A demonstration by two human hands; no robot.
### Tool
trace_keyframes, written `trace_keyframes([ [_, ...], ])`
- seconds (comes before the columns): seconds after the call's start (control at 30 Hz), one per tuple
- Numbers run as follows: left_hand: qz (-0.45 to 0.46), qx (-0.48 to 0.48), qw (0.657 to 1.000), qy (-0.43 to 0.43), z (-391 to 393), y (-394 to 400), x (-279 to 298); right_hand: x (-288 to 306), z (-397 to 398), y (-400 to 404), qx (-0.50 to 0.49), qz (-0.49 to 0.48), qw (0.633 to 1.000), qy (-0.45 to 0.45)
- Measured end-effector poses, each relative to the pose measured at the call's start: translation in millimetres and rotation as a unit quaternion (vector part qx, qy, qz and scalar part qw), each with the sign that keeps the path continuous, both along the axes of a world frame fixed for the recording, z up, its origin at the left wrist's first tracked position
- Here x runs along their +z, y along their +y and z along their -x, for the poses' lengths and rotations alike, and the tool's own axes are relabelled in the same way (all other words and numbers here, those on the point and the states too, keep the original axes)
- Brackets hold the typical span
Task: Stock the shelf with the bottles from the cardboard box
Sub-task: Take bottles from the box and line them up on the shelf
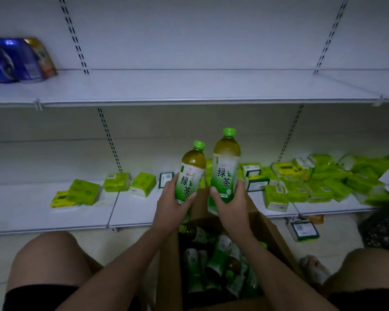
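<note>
I hold two green-capped green tea bottles upright above the open cardboard box (272, 230). My left hand (171, 205) grips the lower part of the left bottle (190, 173). My right hand (230, 205) grips the base of the right bottle (226, 167), which stands slightly higher. Inside the box lie several more bottles (216, 263), tumbled on their sides. The white upper shelf (189, 90) stretches across ahead, bare in its middle. The lower shelf (43, 212) runs behind the held bottles.
Green tissue packs (301, 185) are scattered on the lower shelf, thick at the right, fewer at the left (83, 191). Blue and orange bags (16, 61) sit at the upper shelf's left end. One pack (303, 230) lies on the floor. My knees flank the box.
</note>
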State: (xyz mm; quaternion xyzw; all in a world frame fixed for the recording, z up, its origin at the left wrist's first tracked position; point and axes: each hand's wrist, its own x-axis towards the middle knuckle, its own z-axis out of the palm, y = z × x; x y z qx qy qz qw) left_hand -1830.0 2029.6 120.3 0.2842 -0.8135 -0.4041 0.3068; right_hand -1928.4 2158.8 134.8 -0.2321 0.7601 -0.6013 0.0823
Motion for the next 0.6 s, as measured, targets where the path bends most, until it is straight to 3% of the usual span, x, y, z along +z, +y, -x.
trace_keyframes([
  [0.3, 0.082, 0.0, 0.992, 0.099, -6, -41, 116, 122, -2, -35, 0.044, 0.071, 0.993, 0.089],
  [0.47, 0.132, 0.057, 0.976, 0.166, -4, -69, 196, 184, 1, -72, 0.078, 0.143, 0.984, 0.075],
  [0.6, 0.084, 0.072, 0.972, 0.209, 2, -100, 250, 231, 10, -101, 0.1, 0.154, 0.981, 0.066],
])
